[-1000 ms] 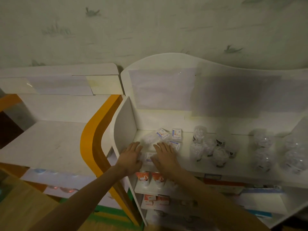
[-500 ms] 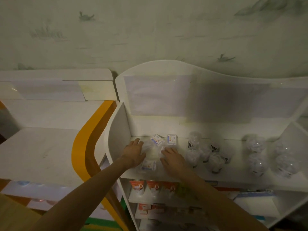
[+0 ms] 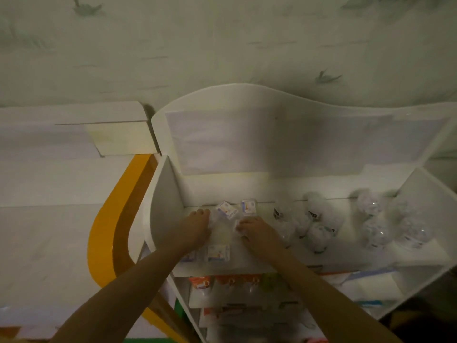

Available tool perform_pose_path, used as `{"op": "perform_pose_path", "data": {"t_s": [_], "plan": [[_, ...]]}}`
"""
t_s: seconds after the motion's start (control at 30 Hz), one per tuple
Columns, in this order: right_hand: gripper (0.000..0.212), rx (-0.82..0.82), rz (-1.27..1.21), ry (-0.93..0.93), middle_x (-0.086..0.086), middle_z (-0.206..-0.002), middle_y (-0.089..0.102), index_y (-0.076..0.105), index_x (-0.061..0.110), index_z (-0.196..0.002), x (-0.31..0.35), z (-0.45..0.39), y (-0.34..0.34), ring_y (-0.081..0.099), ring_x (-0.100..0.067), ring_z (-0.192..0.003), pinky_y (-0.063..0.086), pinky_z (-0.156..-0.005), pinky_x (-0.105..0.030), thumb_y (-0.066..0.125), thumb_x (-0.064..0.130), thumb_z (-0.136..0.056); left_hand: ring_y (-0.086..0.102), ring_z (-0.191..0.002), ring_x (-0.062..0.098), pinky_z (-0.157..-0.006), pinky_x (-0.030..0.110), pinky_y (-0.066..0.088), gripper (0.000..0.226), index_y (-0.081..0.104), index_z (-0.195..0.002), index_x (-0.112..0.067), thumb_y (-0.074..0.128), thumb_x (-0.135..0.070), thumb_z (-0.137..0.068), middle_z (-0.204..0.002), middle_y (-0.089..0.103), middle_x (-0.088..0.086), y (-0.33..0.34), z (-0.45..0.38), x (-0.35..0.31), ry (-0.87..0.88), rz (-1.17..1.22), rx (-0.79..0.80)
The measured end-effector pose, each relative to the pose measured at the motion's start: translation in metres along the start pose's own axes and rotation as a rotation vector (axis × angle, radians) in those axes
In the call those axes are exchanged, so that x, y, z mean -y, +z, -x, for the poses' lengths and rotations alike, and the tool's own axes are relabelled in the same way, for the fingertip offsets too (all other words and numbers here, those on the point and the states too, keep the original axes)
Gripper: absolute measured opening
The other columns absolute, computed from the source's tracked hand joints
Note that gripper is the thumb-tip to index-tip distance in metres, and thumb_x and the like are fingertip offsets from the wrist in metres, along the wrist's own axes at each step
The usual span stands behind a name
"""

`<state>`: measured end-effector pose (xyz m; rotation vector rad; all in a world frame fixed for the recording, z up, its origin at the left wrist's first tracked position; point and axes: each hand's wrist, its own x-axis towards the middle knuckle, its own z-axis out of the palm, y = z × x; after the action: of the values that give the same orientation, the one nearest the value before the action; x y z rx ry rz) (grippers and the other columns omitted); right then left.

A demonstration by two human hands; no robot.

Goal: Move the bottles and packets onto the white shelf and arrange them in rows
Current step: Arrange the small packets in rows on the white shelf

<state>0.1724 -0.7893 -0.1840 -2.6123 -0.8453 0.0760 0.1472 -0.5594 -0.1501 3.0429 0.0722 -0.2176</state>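
Since half a second ago both hands have slid a little toward the back of the white shelf (image 3: 247, 262). The left hand (image 3: 195, 227) lies flat, fingers straight, on a clear packet (image 3: 222, 230); the right hand (image 3: 257, 231) touches that packet's right edge, its grip too blurred to tell. Two packets (image 3: 226, 210) lie behind, one skewed; another (image 3: 217, 252) sits near the front edge. Clear bottles (image 3: 317, 233) stand upright to the right.

Pale wallpaper (image 3: 222, 40) with faint bird prints covers the wall behind. To the left stands a white unit (image 3: 49, 231) with a curved orange edge (image 3: 108, 224).
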Motion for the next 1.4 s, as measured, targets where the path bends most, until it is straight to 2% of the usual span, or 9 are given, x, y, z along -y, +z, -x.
{"op": "perform_pose_path", "data": {"t_s": [0.23, 0.37, 0.63, 0.77, 0.87, 1.0, 1.1, 1.27, 1.4], "plan": [[0.030, -0.029, -0.046, 0.048, 0.013, -0.133, 0.058, 0.069, 0.030, -0.119, 0.007, -0.003, -0.002, 0.047, -0.014, -0.125, 0.044, -0.101, -0.029, 0.061, 0.026, -0.089, 0.061, -0.109, 0.026, -0.086, 0.033, 0.048, 0.034, 0.057, -0.115, -0.017, 0.063, -0.029, -0.084, -0.121, 0.063, 0.006, -0.010, -0.016, 0.015, 0.051, 0.029, 0.004], [0.029, -0.006, -0.051, 0.041, 0.015, -0.130, 0.059, 0.070, 0.032, -0.116, 0.011, -0.007, 0.000, 0.049, -0.011, -0.123, 0.047, -0.096, -0.030, 0.062, 0.028, -0.088, 0.060, -0.114, 0.028, -0.092, 0.034, 0.048, 0.037, 0.059, -0.122, -0.013, 0.063, -0.032, -0.090, -0.127, 0.063, 0.008, -0.019, -0.024, 0.017, 0.060, 0.033, 0.056], [0.028, -0.033, -0.088, -0.040, 0.008, -0.125, 0.065, 0.074, 0.024, -0.111, 0.010, -0.019, -0.001, 0.055, -0.016, -0.116, 0.042, -0.095, -0.028, 0.067, 0.022, -0.083, 0.051, -0.128, 0.029, -0.101, 0.033, 0.042, 0.041, 0.049, -0.136, -0.008, 0.055, -0.015, -0.096, -0.142, 0.051, 0.013, -0.026, -0.028, 0.017, 0.004, 0.018, 0.159], [0.026, -0.064, -0.143, -0.068, 0.006, -0.119, 0.070, 0.077, 0.020, -0.104, 0.007, -0.020, -0.001, 0.060, -0.017, -0.110, 0.047, -0.093, -0.029, 0.070, 0.019, -0.079, 0.051, -0.126, 0.030, -0.101, 0.033, 0.040, 0.038, 0.049, -0.132, -0.006, 0.054, -0.014, -0.096, -0.141, 0.051, 0.016, -0.023, -0.025, 0.019, -0.006, 0.037, 0.178], [0.028, -0.067, -0.175, -0.070, 0.007, -0.116, 0.071, 0.077, 0.023, -0.102, 0.004, -0.019, 0.006, 0.063, -0.018, -0.107, 0.051, -0.093, -0.033, 0.067, 0.025, -0.076, 0.055, -0.120, 0.027, -0.097, 0.033, 0.045, 0.037, 0.052, -0.130, -0.008, 0.058, -0.025, -0.097, -0.135, 0.054, 0.010, -0.022, -0.020, 0.020, -0.021, 0.094, 0.166], [0.026, -0.153, -0.219, -0.071, 0.011, -0.123, 0.068, 0.075, 0.024, -0.109, -0.002, -0.010, 0.016, 0.058, -0.009, -0.114, 0.044, -0.095, -0.021, 0.066, 0.027, -0.085, 0.056, -0.111, 0.025, -0.089, 0.031, 0.046, 0.040, 0.057, -0.119, -0.010, 0.056, -0.043, -0.098, -0.131, 0.054, 0.011, -0.016, -0.014, 0.026, 0.009, 0.093, 0.118], [0.027, -0.208, -0.236, -0.097, 0.013, -0.126, 0.066, 0.073, 0.024, -0.112, -0.003, -0.003, 0.022, 0.056, -0.006, -0.117, 0.045, -0.096, -0.021, 0.064, 0.025, -0.087, 0.055, -0.115, 0.026, -0.094, 0.034, 0.047, 0.050, 0.052, -0.130, -0.011, 0.056, -0.047, -0.096, -0.140, 0.045, 0.012, -0.014, -0.010, 0.028, -0.035, 0.101, 0.130], [0.026, -0.284, -0.270, -0.082, 0.014, -0.122, 0.068, 0.075, 0.025, -0.106, -0.002, -0.002, 0.032, 0.057, -0.006, -0.116, 0.051, -0.097, -0.027, 0.060, 0.023, -0.084, 0.036, -0.141, 0.027, -0.112, 0.039, 0.035, 0.073, 0.027, -0.155, -0.014, 0.058, -0.045, -0.096, -0.159, 0.027, 0.009, -0.018, -0.002, 0.028, -0.080, 0.188, 0.143], [0.028, -0.321, -0.295, -0.078, 0.013, -0.120, 0.069, 0.076, 0.024, -0.105, -0.001, -0.001, 0.033, 0.059, -0.007, -0.115, 0.050, -0.098, -0.029, 0.063, 0.022, -0.080, 0.053, -0.125, 0.024, -0.101, 0.035, 0.046, 0.055, 0.038, -0.147, -0.015, 0.058, -0.027, -0.098, -0.144, 0.049, 0.009, -0.018, 0.001, 0.024, -0.130, 0.267, 0.072]]}}
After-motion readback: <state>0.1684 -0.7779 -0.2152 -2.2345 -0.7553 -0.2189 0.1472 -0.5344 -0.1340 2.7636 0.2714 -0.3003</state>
